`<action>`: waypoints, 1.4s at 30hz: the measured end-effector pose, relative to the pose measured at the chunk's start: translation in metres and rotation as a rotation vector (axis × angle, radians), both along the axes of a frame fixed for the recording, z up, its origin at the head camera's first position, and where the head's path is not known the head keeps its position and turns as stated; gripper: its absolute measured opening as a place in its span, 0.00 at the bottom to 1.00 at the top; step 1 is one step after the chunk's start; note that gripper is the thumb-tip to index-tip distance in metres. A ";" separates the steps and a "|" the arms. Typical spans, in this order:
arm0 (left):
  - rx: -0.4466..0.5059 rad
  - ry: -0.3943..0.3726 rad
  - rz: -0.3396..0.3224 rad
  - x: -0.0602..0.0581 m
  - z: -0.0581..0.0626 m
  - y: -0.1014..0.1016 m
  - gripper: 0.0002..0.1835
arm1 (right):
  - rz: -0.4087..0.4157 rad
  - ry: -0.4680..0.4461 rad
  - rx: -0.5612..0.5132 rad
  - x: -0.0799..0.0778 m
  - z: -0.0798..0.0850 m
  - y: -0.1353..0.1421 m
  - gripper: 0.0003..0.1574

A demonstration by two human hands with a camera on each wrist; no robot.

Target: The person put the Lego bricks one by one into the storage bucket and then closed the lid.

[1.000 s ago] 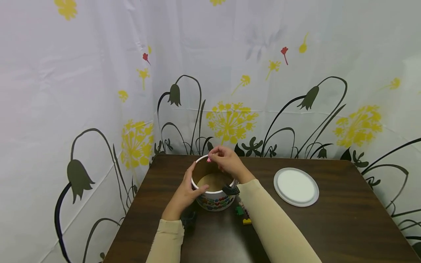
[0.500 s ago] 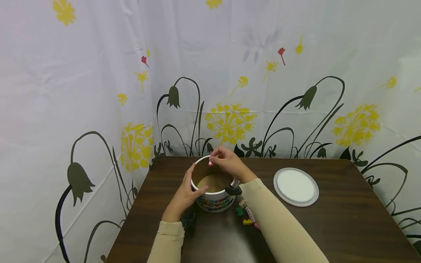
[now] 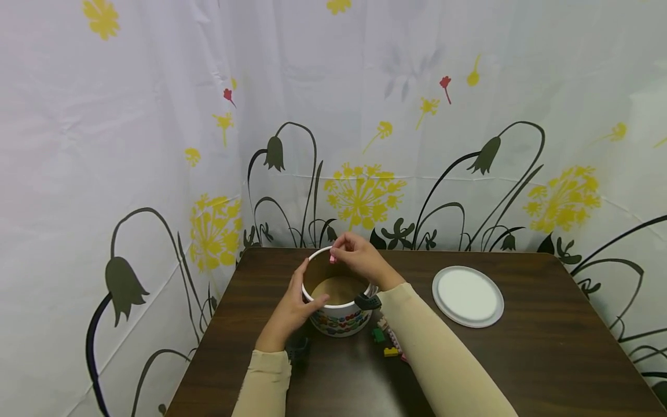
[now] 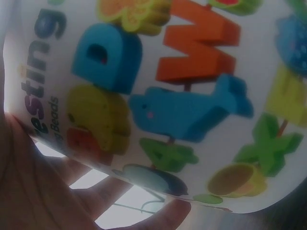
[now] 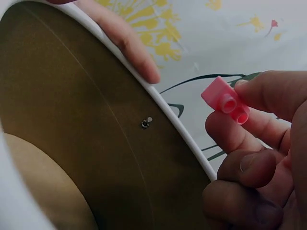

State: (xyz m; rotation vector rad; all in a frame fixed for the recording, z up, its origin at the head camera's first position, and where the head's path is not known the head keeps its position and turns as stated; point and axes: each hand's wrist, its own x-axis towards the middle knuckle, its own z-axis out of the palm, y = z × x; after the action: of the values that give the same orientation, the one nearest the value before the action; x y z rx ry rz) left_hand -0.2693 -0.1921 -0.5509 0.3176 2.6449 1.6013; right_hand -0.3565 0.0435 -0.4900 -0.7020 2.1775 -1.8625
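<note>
A round cardboard tub (image 3: pixel 341 322) with a white rim and printed letters and animals stands on the table. My left hand (image 3: pixel 289 313) grips its left side, thumb across the near rim and fingers spread along the outer wall. In the left wrist view, those fingers (image 4: pixel 103 196) lie against the printed side (image 4: pixel 192 110). Between thumb and fingertips my right hand (image 3: pixel 363 262) pinches a small pink toy brick (image 5: pixel 224 99). That brick is at the far rim in the head view, its hollow studs facing the right wrist camera. The tub's brown inner wall (image 5: pixel 96 105) shows.
To the right lies a round white lid (image 3: pixel 468 296) on the dark wooden table (image 3: pixel 552 347). Near the tub's right side are a green brick (image 3: pixel 378 335), a yellow brick (image 3: pixel 391 352) and pinkish bricks partly hidden by my right sleeve (image 3: pixel 443 353). A patterned curtain (image 3: pixel 323 75) hangs behind.
The pink brick and my right hand have dipped slightly at the far rim. My right forearm has shifted a little right, uncovering more of the loose bricks. The left hand keeps its grip.
</note>
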 end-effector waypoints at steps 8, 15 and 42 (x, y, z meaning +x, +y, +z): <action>-0.004 0.003 -0.011 -0.001 -0.002 0.000 0.59 | -0.015 -0.006 -0.016 0.001 -0.001 0.000 0.09; 0.006 0.001 0.004 0.000 0.000 0.001 0.59 | -0.013 0.002 -0.012 0.000 0.000 0.002 0.09; -0.005 0.026 0.001 -0.001 -0.003 0.000 0.58 | -0.204 0.454 0.001 0.022 -0.014 -0.002 0.05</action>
State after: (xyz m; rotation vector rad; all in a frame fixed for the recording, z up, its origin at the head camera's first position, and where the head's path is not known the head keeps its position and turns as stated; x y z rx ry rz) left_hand -0.2701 -0.1919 -0.5540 0.3398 2.6680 1.6016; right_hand -0.3350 0.0415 -0.5044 -1.0215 2.6112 -1.9474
